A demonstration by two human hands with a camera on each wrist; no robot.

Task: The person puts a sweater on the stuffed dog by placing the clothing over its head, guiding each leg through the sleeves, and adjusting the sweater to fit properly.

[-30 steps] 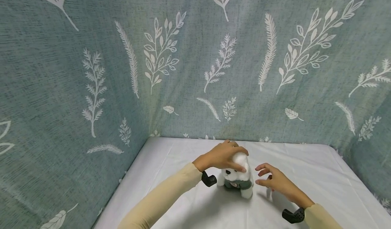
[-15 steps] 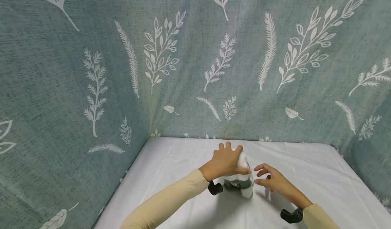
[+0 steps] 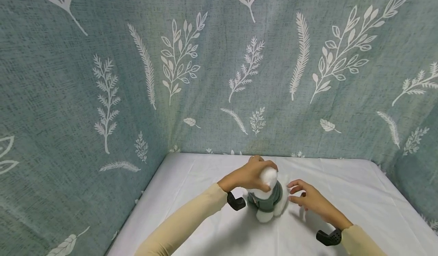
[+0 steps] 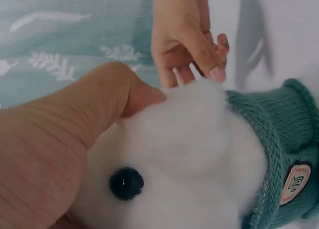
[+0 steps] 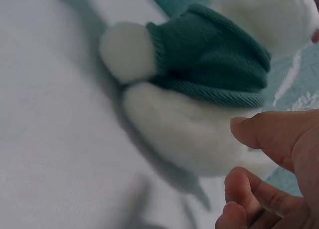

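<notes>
A white plush animal (image 3: 268, 203) in a green knitted sweater (image 5: 214, 54) stands on the white cloth, its head toward the left. My left hand (image 3: 252, 175) grips its head from above, the thumb curled against the fur. In the left wrist view a black eye (image 4: 126, 183) and an oval label (image 4: 296, 184) on the sweater show; the left hand's other fingers are mostly hidden there. Just right of the toy's white rear, my right hand (image 3: 309, 201) has loosely bent, parted fingers. Nothing is held in it; whether its fingertips touch the fur, I cannot tell.
A white cloth-covered table (image 3: 342, 180) lies under both hands. Blue-green curtains (image 3: 212, 77) with white leaf prints stand behind and at both sides. Black wrist straps with cameras sit on the left wrist (image 3: 236, 201) and right wrist (image 3: 329, 237).
The toy has turned from facing forward to showing more of its side and rear on the right. My left hand shifted right along the head, then back left. The right hand barely moved.
</notes>
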